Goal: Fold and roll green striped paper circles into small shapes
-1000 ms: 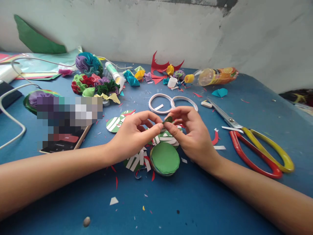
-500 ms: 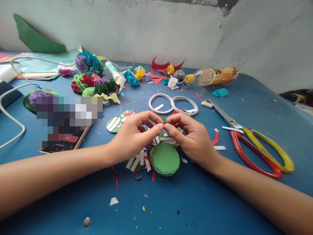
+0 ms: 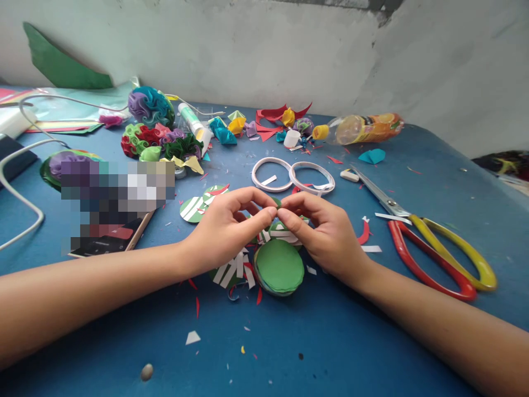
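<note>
My left hand [image 3: 235,229] and my right hand [image 3: 328,234] meet fingertip to fingertip above the middle of the table. Thumbs and forefingers of both are closed in a pinch on a small piece of green paper [image 3: 278,203], mostly hidden by the fingers. Just below them lies a stack of round paper discs [image 3: 280,267], light green on top. Green discs with white strips [image 3: 226,275] lie around and beneath my hands, partly covered, among red paper scraps.
Right of my hands lie scissors [image 3: 400,209] with red and yellow handles. Two tape rolls [image 3: 271,161] are behind. Further back are a plastic bottle [image 3: 355,129], ruffled paper balls [image 3: 151,107] and a glue stick [image 3: 190,120]. A phone [image 3: 111,240] and white cable [image 3: 35,198] are left.
My hands stay in almost the same place, pinching the green paper. Only a very slight shift of the whole view shows.
</note>
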Demonstrator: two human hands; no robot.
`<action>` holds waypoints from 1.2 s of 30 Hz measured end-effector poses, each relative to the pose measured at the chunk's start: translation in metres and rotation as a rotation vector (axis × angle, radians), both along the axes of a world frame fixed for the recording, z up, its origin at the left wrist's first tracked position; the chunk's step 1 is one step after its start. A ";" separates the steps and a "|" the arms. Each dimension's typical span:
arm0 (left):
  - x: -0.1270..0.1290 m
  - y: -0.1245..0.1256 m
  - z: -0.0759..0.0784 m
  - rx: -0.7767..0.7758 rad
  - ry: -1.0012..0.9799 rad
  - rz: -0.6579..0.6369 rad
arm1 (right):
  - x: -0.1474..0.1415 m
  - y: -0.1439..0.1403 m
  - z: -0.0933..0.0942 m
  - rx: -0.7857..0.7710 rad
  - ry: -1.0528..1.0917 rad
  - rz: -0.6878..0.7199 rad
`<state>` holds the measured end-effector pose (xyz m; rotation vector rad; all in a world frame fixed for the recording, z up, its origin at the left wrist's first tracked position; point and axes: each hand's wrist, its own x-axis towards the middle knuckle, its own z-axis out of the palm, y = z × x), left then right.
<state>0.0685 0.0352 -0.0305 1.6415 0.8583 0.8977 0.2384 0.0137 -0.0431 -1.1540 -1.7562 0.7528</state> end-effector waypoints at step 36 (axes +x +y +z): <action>0.001 0.000 0.002 0.011 0.039 0.011 | 0.001 -0.001 0.001 -0.012 -0.017 0.014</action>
